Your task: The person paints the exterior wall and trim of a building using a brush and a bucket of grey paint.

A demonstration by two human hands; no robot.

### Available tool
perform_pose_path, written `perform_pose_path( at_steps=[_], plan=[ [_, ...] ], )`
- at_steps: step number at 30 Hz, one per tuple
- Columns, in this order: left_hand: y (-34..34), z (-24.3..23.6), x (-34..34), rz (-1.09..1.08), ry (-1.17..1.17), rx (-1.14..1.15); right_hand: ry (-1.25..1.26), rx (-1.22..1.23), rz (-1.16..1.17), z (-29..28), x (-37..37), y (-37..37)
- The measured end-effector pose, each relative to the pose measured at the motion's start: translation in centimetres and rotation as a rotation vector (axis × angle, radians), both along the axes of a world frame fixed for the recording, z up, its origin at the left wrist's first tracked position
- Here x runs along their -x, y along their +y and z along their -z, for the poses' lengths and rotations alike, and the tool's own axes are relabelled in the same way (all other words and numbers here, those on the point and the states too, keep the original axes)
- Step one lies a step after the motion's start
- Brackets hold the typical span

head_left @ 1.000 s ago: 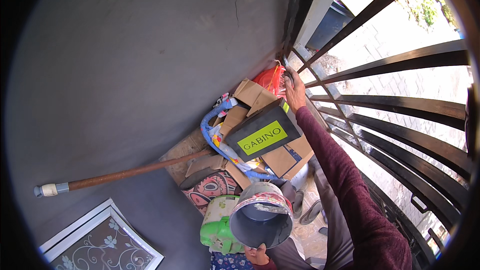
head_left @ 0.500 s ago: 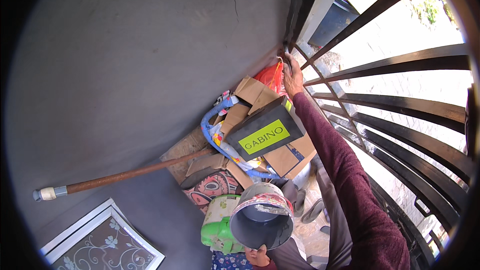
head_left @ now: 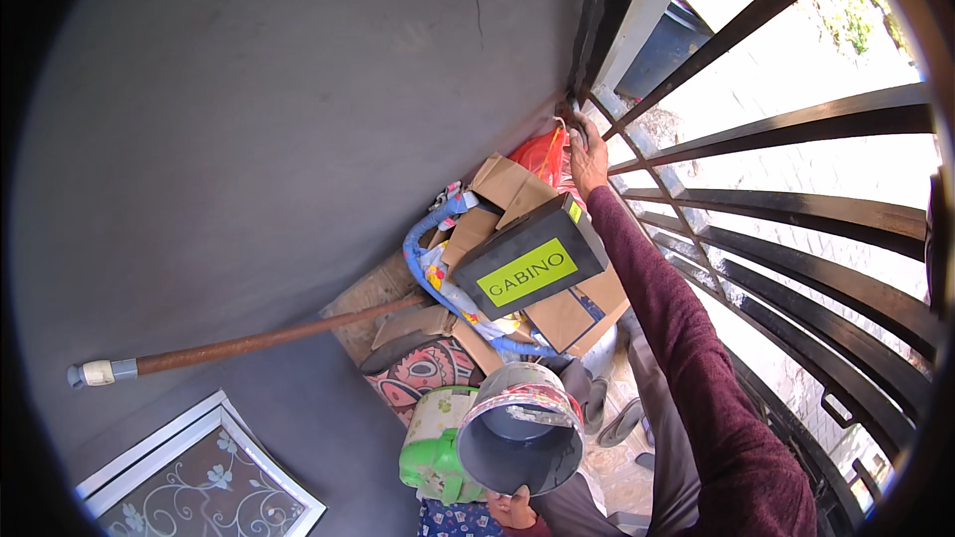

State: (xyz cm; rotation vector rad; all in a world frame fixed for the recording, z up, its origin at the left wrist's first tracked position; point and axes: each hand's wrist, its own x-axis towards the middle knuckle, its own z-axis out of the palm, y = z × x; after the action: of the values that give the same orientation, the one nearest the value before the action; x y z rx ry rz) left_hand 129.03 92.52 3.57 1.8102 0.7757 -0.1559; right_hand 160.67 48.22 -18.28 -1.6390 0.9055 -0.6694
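Observation:
My left hand (head_left: 509, 507) grips the rim of a grey bucket (head_left: 517, 447) smeared with pale residue, held at the bottom centre. My right hand (head_left: 589, 151) reaches up to the corner where the grey wall meets the black metal gate (head_left: 796, 209). Its fingers are bent around something small that I cannot make out. A red plastic bag (head_left: 537, 149) hangs or lies beside it, just left of my fingers. Below are a black box with a yellow-green label (head_left: 527, 268) and torn cardboard (head_left: 497, 184).
A rusty pole (head_left: 249, 343) slants from the pile toward the left. A green container (head_left: 428, 457), a patterned cushion (head_left: 418, 383) and grey footwear (head_left: 622, 423) lie low. A white-framed glass panel (head_left: 199, 467) is at lower left. A dark bin (head_left: 662, 50) stands outside the gate.
My right hand has shifted slightly upward along the gate corner since a second ago, its fingers changing position. My left hand and the bucket have stayed much the same.

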Motion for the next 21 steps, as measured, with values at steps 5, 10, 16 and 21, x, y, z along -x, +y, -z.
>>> perform_pose_path(
  at_steps=[5, 10, 16, 21],
  plan=[
    [-0.9, 0.1, -0.2, -0.049, -0.137, 0.125, -0.037, 0.118, 0.011, -1.1, -0.5, -0.3],
    [-0.7, -0.8, -0.2, 0.004, -0.091, 0.132, -0.093, 0.132, -0.01, -5.0, -0.1, -0.2],
    [-1.7, -3.3, -0.5, 0.006, -0.024, 0.076, -0.007, 0.048, -0.123, -13.8, 10.6, 5.2],
    [-2.9, -6.2, -0.9, -0.007, 0.012, 0.181, 0.005, -0.313, -0.089, -21.0, 19.9, 10.0]
  ],
)
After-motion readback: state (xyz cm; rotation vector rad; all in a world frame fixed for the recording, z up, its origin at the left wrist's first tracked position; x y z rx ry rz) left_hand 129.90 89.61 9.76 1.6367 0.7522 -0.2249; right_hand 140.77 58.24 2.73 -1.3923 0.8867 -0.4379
